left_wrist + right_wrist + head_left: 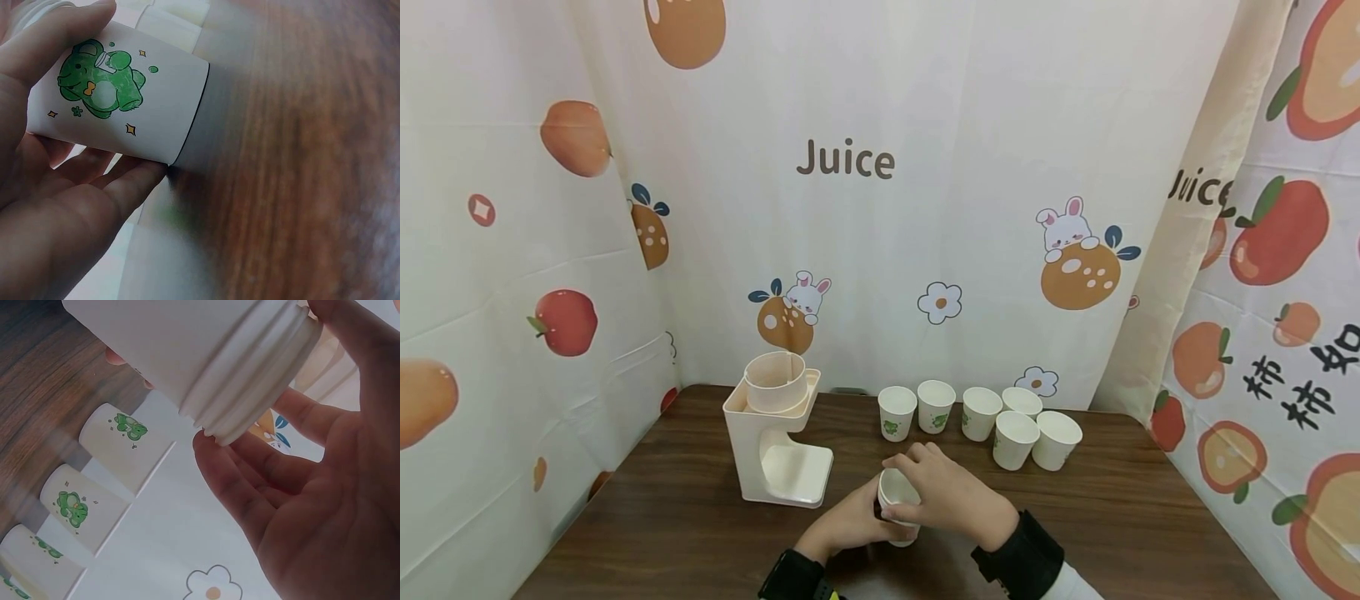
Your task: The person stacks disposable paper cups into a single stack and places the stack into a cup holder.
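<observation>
A short stack of nested white paper cups (898, 487) stands upright between my hands in the head view. My left hand (850, 518) grips its side, thumb and fingers wrapped round the lowest cup (175, 87), which bears a green cartoon bear. The bottom edge of that cup is close over the wooden table in the left wrist view. From above, my right hand (953, 498) holds the top of the stack, thumb and fingertips at the layered rims (262, 387). Inside the upper cup no contents show.
Left of the hands stands a cream cup-dispenser-like stand (751, 450) with a round holder on top. Several upright paper cups (897, 412) with green prints sit at the back right of the brown table (1120, 517). A printed curtain (880, 233) hangs behind.
</observation>
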Tool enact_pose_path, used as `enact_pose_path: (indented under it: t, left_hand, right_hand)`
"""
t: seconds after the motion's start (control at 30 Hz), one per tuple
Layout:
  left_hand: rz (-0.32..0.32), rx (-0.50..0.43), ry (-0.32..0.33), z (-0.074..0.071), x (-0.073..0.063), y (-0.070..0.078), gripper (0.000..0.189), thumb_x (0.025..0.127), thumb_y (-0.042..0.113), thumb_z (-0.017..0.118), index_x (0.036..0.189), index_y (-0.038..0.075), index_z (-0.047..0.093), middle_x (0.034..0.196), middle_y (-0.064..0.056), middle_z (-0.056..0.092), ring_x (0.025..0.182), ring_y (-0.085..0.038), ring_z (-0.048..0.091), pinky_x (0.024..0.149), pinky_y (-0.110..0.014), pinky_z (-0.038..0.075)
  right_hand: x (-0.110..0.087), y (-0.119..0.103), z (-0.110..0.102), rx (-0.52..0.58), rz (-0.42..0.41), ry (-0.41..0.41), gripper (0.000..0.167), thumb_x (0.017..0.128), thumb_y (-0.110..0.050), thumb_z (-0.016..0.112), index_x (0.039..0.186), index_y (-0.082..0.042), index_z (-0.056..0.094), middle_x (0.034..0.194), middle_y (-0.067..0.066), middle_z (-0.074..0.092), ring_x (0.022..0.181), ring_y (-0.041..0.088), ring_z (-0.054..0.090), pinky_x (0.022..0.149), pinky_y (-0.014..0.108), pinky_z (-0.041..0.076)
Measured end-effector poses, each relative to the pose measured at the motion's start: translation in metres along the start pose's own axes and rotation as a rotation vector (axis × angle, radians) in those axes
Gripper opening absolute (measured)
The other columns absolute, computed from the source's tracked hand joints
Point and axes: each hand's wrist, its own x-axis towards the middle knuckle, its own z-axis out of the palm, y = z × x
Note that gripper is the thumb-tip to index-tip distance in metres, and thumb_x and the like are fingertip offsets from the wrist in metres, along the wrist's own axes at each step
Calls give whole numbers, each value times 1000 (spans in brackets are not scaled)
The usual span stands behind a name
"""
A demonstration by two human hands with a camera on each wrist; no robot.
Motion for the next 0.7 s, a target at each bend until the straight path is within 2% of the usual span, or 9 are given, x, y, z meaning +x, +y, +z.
enact_pose_path:
  t: [0.17, 0.43, 0.7]
  left_hand:
    - [10, 0, -3, 0, 0, 0, 71, 84, 17, 81, 144, 13, 42, 129, -11, 57, 109, -19, 59, 90, -35, 48]
    - [14, 15, 1, 0, 0, -1, 79, 84, 18, 81, 149, 16, 37, 128, -3, 55, 110, -20, 58, 92, -38, 47]
    - [35, 36, 23, 1, 1, -3, 80, 83, 17, 83, 148, 16, 39, 127, 0, 57, 114, -19, 57, 96, -42, 43]
  right_hand:
    - [-1, 1, -1, 13, 4, -8, 49, 94, -45, 70, 130, -12, 63, 111, 2, 57, 103, 20, 52, 79, 30, 50]
    - [-5, 7, -4, -6, 44, -5, 48, 98, -48, 62, 130, -12, 63, 115, 3, 59, 104, 18, 52, 79, 31, 50]
    - [-15, 18, -12, -84, 63, 51, 40, 97, -36, 68, 128, -10, 64, 111, 2, 59, 100, 18, 53, 78, 33, 50]
